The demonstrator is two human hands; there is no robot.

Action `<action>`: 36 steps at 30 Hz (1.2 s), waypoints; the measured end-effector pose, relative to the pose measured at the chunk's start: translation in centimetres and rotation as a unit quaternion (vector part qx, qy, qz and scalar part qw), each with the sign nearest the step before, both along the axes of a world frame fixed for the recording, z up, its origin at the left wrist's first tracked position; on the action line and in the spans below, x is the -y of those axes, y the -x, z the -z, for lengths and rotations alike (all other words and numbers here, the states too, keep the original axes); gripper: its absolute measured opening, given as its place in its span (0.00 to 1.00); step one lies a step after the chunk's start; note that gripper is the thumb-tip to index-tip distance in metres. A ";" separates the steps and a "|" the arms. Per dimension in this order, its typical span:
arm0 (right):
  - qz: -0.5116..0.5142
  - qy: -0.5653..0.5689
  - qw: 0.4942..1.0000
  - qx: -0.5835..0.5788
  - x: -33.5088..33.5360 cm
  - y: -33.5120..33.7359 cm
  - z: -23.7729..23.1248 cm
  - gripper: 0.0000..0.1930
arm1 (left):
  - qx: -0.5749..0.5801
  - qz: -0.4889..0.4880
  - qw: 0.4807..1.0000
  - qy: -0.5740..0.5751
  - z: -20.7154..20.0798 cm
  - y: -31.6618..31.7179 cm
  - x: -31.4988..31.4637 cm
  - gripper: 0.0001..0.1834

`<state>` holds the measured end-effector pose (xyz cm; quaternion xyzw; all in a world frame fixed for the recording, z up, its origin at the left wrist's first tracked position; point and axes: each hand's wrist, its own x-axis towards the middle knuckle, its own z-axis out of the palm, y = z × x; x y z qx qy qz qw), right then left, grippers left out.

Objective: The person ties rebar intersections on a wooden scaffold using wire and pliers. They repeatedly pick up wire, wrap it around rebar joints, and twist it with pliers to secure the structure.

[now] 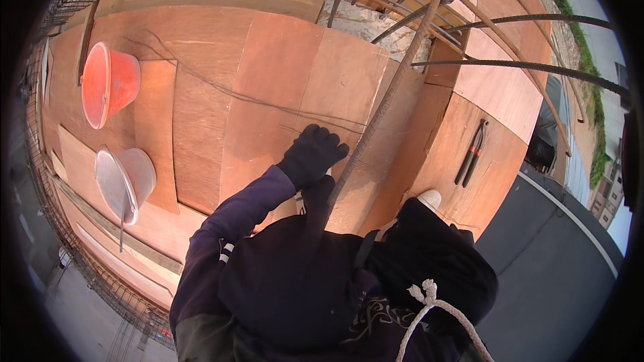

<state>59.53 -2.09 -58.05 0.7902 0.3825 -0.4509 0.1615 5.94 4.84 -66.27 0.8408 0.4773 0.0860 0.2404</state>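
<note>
1. Ribbed steel: a long rebar rod [396, 87] slanted up from the person's waist towards the cage of bars at the top.
2. The left hand [312, 154], in a black glove, had its fingers curled around the rod's lower part.
3. The right hand was out of view, so I cannot tell its fingers.
4. Judged risk: beside the plywood deck [268, 74] edge, a slipping grip could let the rod swing, knocking the pliers [471, 153] off.
</note>
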 end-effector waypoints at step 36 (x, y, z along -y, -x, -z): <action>-0.112 -0.283 0.872 -0.384 -13.4 33.8 5.1 0.13 | 0.637 -0.515 0.468 0.330 2.6 -2.5 -11.3 0.07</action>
